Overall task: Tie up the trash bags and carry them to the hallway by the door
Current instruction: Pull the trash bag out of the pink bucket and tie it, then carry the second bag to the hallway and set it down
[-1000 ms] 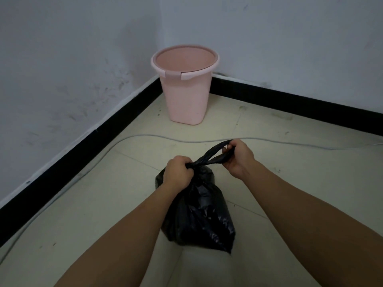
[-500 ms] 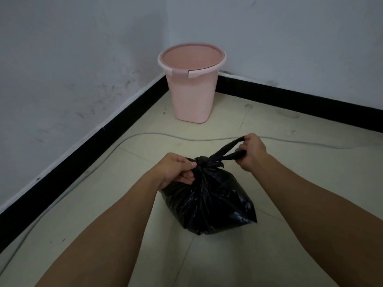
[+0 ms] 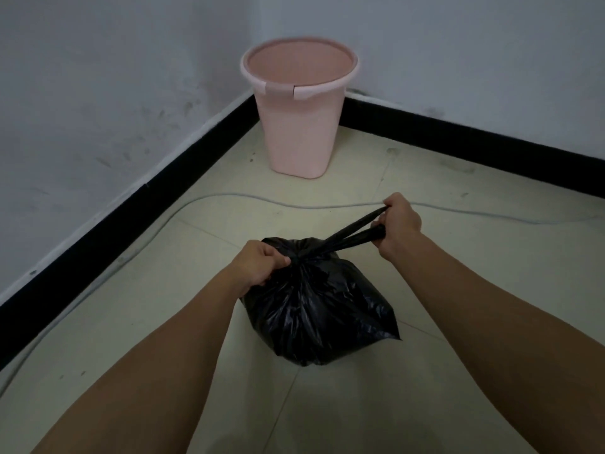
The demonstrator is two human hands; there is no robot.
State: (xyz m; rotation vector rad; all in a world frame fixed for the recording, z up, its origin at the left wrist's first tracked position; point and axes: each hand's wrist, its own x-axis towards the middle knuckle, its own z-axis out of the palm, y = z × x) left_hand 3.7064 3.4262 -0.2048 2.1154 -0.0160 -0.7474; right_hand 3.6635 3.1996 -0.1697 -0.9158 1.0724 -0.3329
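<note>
Two hands on one black trash bag (image 3: 314, 299), and compared to a second ago they've spread apart. The right hand (image 3: 397, 221) has dragged its strips of plastic out to the right, so they're stretched tight now instead of bunched by the knuckles. It's curled round their far end, up and right of the bag. The left hand (image 3: 258, 267) is fisted round the gathered neck, at the bag's top left. The bag looks fatter and lower than before, bulging between both forearms over the floor (image 3: 458, 290); can't tell if it's resting on it. A pink bin (image 3: 299, 126) stands in the floor's far corner, with a grey cable (image 3: 229, 198) between it and the hands.
</note>
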